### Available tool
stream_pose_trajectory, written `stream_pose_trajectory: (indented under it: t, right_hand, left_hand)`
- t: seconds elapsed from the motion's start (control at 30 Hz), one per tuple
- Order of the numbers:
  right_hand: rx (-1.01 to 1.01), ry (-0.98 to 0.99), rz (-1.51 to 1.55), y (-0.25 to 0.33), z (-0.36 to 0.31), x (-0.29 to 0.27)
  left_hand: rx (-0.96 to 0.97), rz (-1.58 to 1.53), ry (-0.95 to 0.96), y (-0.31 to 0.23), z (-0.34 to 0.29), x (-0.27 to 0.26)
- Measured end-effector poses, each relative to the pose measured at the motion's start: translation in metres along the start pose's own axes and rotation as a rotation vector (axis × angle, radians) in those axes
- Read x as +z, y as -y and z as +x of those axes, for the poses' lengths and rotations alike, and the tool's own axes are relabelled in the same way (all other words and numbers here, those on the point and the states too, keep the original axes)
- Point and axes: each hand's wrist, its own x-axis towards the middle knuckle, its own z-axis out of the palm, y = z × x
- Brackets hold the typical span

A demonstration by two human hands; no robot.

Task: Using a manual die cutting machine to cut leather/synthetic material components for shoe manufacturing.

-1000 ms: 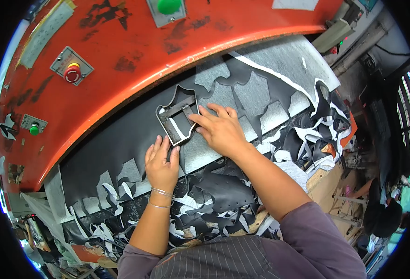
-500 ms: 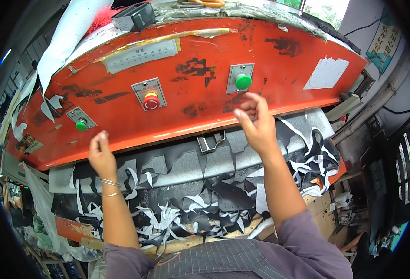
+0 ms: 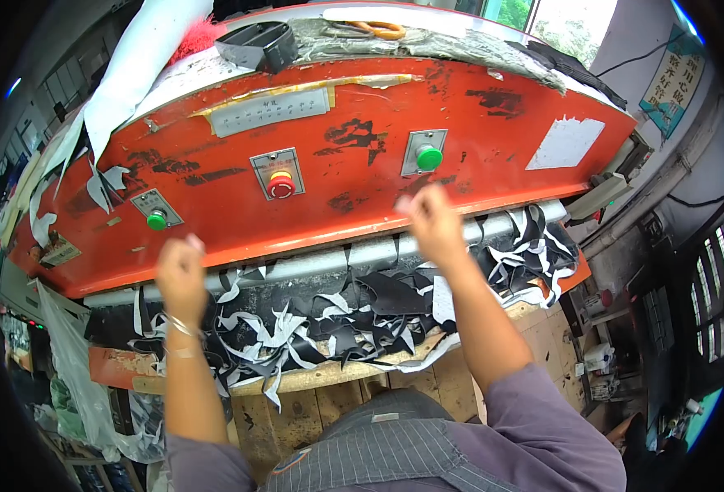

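Observation:
My left hand (image 3: 181, 269) hovers below the left green button (image 3: 157, 220), its fingers curled and a bracelet at the wrist. Beneath the right green button (image 3: 429, 158) is my right hand (image 3: 437, 223), also curled and a little blurred. Neither hand touches a button, and nothing shows in either. Between these buttons a red stop button (image 3: 280, 185) sits on the orange-red machine front (image 3: 354, 197). Under its lower edge a strip of grey board (image 3: 296, 267) shows. Black and white scraps (image 3: 378, 299) lie tangled on the dark bed in front.
A black cutting die (image 3: 257, 45) and orange-handled scissors (image 3: 378, 29) lie on the machine's top. A white roll (image 3: 136, 74) leans at the left. Clear plastic sheeting (image 3: 83, 385) hangs at the lower left. Wooden boards (image 3: 337, 407) lie below the bed.
Both hands have dropped slightly away from the buttons, and the right fingers have curled in. Less grey board shows under the machine front; the small metal die there is out of sight.

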Motion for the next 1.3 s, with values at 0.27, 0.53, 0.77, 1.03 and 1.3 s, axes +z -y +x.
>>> stream_pose_trajectory:
  t: [0.27,0.53,0.77,1.03,1.3]
  right_hand:
    - [-0.423,0.801,-0.443,0.025,-0.193,0.035]
    - [-0.330,0.750,-0.507,0.030,-0.190,0.042]
    - [0.111,1.371,-0.268,0.041,-0.078,0.038]
    - [0.079,0.474,-0.869,-0.032,0.086,0.152]
    - [0.565,0.454,0.168,-0.058,0.084,0.110]
  left_hand:
    - [-0.008,0.022,0.754,-0.095,-0.197,0.023]
    - [-0.034,0.026,0.576,-0.097,-0.201,0.035]
    - [-0.143,0.001,1.107,-0.084,-0.143,0.027]
    - [-0.295,-0.510,1.164,-0.038,-0.018,0.092]
    - [-0.428,-0.524,0.943,-0.010,-0.003,0.212]
